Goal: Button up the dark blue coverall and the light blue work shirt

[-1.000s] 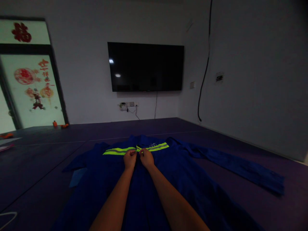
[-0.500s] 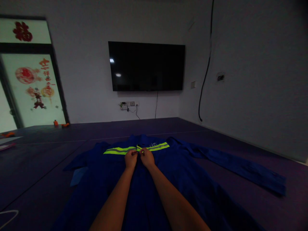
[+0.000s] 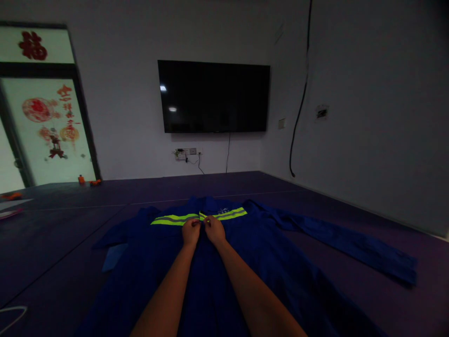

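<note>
A blue work jacket (image 3: 270, 252) with a yellow-and-grey reflective stripe (image 3: 229, 214) across its chest lies spread out, collar away from me. One long sleeve (image 3: 351, 241) stretches out to the right; the left one looks folded under, with a lighter blue piece (image 3: 114, 257) showing beside it. At the front opening, my left hand (image 3: 191, 231) pinches the jacket's edge just below the stripe. Close beside it, my right hand (image 3: 214, 229) grips the other edge where the stripe meets the opening. Any fastener between my fingertips is too small to make out.
The jacket rests on a dark purple surface (image 3: 70, 229) with seams. A white cable (image 3: 16, 309) lies at the lower left. Small orange objects (image 3: 94, 182) sit near the glass door (image 3: 45, 135). A television (image 3: 213, 97) and a hanging black cable (image 3: 299, 117) are on the walls.
</note>
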### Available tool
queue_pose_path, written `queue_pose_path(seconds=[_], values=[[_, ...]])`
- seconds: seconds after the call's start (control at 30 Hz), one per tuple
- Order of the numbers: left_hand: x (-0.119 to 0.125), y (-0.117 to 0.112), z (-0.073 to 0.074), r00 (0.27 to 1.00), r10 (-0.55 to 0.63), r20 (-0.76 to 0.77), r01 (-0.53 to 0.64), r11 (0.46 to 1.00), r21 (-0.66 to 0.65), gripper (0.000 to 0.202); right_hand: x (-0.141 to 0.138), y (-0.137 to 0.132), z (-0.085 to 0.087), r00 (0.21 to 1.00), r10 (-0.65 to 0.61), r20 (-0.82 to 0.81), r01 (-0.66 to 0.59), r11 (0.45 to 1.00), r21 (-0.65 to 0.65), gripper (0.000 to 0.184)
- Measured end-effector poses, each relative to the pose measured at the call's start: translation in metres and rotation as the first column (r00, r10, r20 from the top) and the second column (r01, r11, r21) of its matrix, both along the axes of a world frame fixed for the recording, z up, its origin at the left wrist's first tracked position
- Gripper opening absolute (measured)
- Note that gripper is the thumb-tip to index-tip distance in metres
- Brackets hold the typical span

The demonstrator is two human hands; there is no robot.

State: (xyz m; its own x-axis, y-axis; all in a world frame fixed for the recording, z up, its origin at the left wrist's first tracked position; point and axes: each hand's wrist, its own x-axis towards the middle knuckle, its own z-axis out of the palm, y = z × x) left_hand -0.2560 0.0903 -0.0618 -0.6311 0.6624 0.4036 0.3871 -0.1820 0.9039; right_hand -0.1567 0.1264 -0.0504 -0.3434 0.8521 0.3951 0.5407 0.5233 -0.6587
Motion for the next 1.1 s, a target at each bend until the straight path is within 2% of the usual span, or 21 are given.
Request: queue_pose_path(seconds=[0.47,0.7,0.83,0.93,1.1], values=[[-0.002,0.0,0.001,1.0,-0.019,0.003,0.019,0.999,-0.031,0.013,-0.001,0.005,-0.003,0.999,0.017,-0.03,-0.017,1.0,-0.019,0.016],[-0.006,0.0,0.001,0.992,-0.114,0.051,0.118,0.99,-0.079,0.013,0.005,0.011,-0.008,0.983,0.173,-0.066,-0.182,0.972,-0.149,0.027],[-0.005,-0.011,0.006,0.969,-0.228,0.097,0.239,0.963,-0.122,0.017,0.019,-0.002,-0.009,0.968,0.244,-0.064,-0.251,0.96,-0.122,0.03],[-0.004,-0.024,0.009,0.95,-0.293,0.106,0.307,0.938,-0.16,0.018,0.033,-0.019,-0.008,0.947,0.322,0.014,-0.32,0.945,-0.061,0.033],[0.002,-0.051,0.007,0.953,-0.3,0.034,0.3,0.926,-0.23,0.018,0.051,-0.048,-0.004,0.936,0.303,0.181,-0.302,0.953,-0.034,0.035]])
